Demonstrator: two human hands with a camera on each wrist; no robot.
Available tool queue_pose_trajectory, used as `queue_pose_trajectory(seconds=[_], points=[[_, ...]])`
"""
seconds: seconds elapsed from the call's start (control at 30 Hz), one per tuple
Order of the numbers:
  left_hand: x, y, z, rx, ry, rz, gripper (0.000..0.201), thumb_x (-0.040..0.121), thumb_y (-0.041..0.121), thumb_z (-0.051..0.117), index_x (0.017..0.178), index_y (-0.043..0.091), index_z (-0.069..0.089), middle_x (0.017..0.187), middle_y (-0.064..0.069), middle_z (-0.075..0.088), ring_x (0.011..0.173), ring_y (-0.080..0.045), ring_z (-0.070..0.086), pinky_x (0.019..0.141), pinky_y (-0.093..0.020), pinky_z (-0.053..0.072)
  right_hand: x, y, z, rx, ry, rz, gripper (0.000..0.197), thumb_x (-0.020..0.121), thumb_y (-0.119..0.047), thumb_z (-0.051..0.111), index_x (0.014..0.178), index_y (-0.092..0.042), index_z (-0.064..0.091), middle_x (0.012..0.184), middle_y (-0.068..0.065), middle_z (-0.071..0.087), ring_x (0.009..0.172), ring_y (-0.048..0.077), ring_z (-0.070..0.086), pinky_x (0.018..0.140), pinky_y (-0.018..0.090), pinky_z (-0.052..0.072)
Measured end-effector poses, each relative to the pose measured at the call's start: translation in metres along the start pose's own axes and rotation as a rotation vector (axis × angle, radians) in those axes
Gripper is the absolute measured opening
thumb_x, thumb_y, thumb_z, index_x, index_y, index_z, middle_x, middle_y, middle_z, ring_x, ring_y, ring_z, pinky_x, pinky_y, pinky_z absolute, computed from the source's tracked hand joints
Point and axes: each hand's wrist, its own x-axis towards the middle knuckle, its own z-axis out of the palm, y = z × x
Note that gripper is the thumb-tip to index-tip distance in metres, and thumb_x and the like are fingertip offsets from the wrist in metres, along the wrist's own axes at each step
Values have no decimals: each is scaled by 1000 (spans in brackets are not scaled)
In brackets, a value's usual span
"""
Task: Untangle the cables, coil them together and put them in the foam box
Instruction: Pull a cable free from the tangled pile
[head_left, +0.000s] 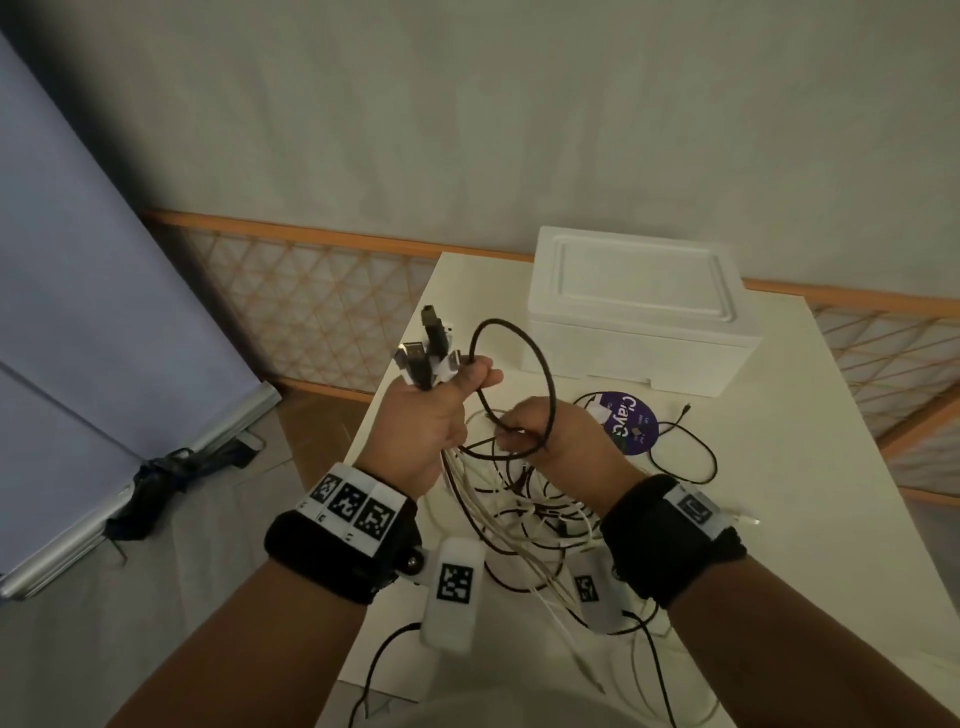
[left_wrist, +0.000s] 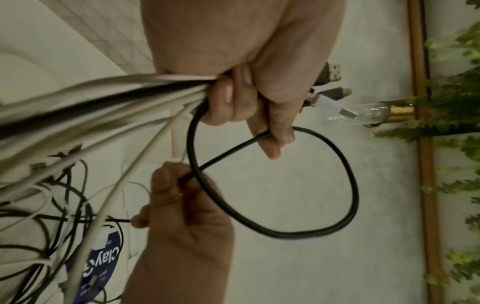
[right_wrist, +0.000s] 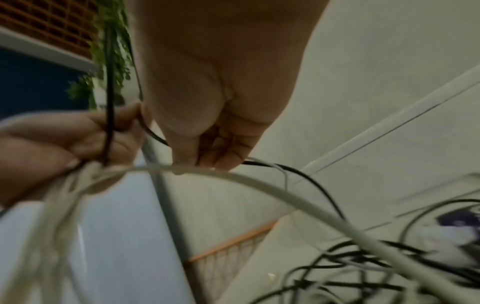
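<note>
My left hand (head_left: 441, 410) (left_wrist: 249, 98) grips a bundle of black and white cables just below their USB plugs (head_left: 428, 348) (left_wrist: 330, 96), which stick up out of the fist. A black cable loop (head_left: 519, 389) (left_wrist: 345, 185) stands between the hands, pinned under the left thumb. My right hand (head_left: 540, 431) (left_wrist: 176, 205) (right_wrist: 207, 152) pinches that black cable lower down. The other cables hang in a tangle (head_left: 530, 519) (right_wrist: 363, 257) onto the white table (head_left: 779, 519). The white foam box (head_left: 639, 306) sits at the table's far side with its lid on.
A purple round label (head_left: 631, 423) (left_wrist: 101, 265) lies on the table right of the hands, under loose black cable. A wooden lattice rail (head_left: 311, 291) runs behind the table. A pale blue panel (head_left: 78, 312) leans at the left. A green plant (left_wrist: 457, 102) hangs on the wall.
</note>
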Motion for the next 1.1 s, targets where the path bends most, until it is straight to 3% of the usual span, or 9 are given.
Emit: queue_pose_trajectory(seconds=[0.23,0.4,0.5,0.6,0.73,0.8,0.87,0.97,1.1], points=[[1,22,4,-132,-71,144,12,77,22,61,83,13,67,78,-1,73,33,-3,25,38,-17,20,-34,72,-4,-210,-283,551,26,97,-29,49,100,-8,63,98,10,65,96,26,59,80,32,43],[11,9,3,-154,-169,91,35,70,40,67,94,15,68,92,1,75,33,0,38,35,-13,26,-20,58,-20,-55,-138,471,17,94,-7,50,100,-5,66,91,-1,66,87,13,60,81,20,42],[15,-16,6,-257,-323,-25,78,43,74,75,101,22,73,112,1,71,34,1,34,34,-12,25,2,33,-37,264,131,499,16,90,2,50,92,0,65,85,6,68,76,15,62,79,32,51],[22,-33,13,-332,-391,-121,88,39,79,74,106,22,72,117,-2,69,32,-1,33,31,-13,24,17,3,-60,933,250,500,14,93,-8,48,88,-4,60,70,14,55,60,17,54,63,25,44],[30,-37,29,-257,-388,-108,61,61,62,75,106,21,70,118,-1,68,32,-2,33,33,-15,26,24,4,-75,134,62,137,20,97,-11,46,114,-19,52,70,15,58,66,23,56,67,30,47],[33,-37,34,-163,-304,-79,34,72,40,72,97,17,68,94,4,72,33,-2,36,35,-14,27,27,11,-84,-167,-8,100,15,97,-17,45,108,-22,55,78,5,64,74,22,61,69,36,49],[39,-37,33,-172,-303,-71,14,87,19,56,88,19,69,73,9,68,35,-2,42,36,-13,30,27,18,-89,-311,-119,83,17,96,-18,44,101,-21,60,87,2,66,83,22,61,74,36,49],[46,-37,31,-267,-330,-107,55,100,1,30,66,19,70,54,7,57,32,0,35,33,-15,26,23,33,-92,-376,-242,83,22,95,-15,46,100,-20,67,98,-3,69,92,16,60,82,29,46],[45,-34,39,5,-189,23,30,81,-7,64,66,18,55,60,7,51,34,-4,33,35,-19,21,15,38,-92,-290,-170,131,21,96,-17,46,99,-16,66,91,-4,67,80,12,59,74,23,44]])
